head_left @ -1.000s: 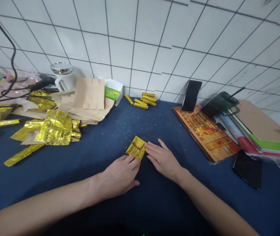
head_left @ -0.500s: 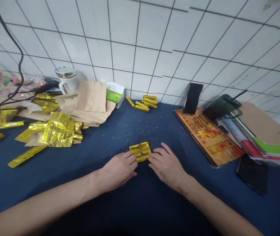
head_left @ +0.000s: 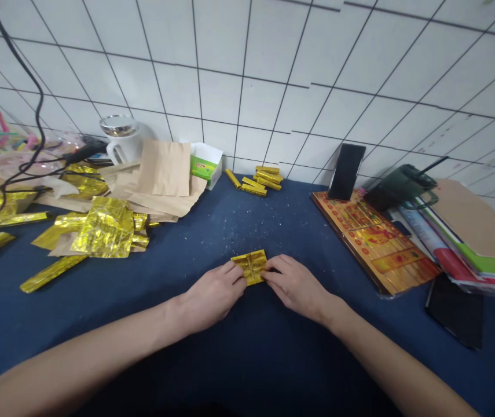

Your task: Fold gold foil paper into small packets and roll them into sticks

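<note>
A small creased piece of gold foil paper point(head_left: 251, 264) lies on the dark blue table between my hands. My left hand point(head_left: 220, 292) pinches its left edge, with the fingers curled together. At the right edge, my right hand point(head_left: 291, 282) grips the same piece between thumb and fingertips. The lower edge of the foil looks folded or rolled, though my fingers hide its corners. Beyond it, near the wall, lies a small pile of rolled gold foil strips point(head_left: 267, 176).
At left are crumpled gold foil sheets point(head_left: 103, 229), brown paper point(head_left: 167, 171), a white mug point(head_left: 123, 147) and a black cable point(head_left: 41, 107). A phone point(head_left: 346, 172) leans upright on a printed orange pack point(head_left: 375, 240) at right, near a dark green cup point(head_left: 403, 188) and another dark device point(head_left: 455, 310).
My right hand's fingers, spread before, have closed onto the right edge of the foil. The left hand keeps its hold. The whole view has shifted slightly.
</note>
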A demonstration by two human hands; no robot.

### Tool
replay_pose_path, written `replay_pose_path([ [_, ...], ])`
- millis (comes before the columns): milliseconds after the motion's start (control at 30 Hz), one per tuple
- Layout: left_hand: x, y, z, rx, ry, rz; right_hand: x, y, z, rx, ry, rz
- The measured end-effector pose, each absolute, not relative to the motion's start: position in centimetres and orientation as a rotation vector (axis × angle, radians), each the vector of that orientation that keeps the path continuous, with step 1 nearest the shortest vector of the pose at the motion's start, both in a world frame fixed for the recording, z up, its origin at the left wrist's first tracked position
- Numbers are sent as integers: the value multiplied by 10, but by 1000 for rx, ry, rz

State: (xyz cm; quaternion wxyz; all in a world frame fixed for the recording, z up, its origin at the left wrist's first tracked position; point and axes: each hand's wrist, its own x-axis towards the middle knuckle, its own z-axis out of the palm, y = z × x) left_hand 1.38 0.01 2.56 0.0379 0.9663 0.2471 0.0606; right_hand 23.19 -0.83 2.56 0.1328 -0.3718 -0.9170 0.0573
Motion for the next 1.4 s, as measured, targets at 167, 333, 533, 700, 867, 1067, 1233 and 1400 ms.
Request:
replay_pose_path([
  [167,17,0,25,2925,828,249,232,-4,20,-1016,-2662,90],
  [333,18,4,24,2777,877,359,229,6,23,-1085,-2568,273],
  [533,17,15,26,2455,1060,480,225,18,29,-1374,-2422,550],
  [700,19,23,26,2301,1181,452,225,23,33,-1383,-2352,718],
  [867,20,24,25,2269,1241,450,227,26,38,-1338,-2425,798],
  [1067,19,25,22,2267,1281,448,225,36,38,-1424,-2397,883],
  [1233,21,33,21,2292,1321,428,221,43,41,-1533,-2360,951],
  [1400,25,38,20,2302,1337,394,219,47,38,-1562,-2381,890],
])
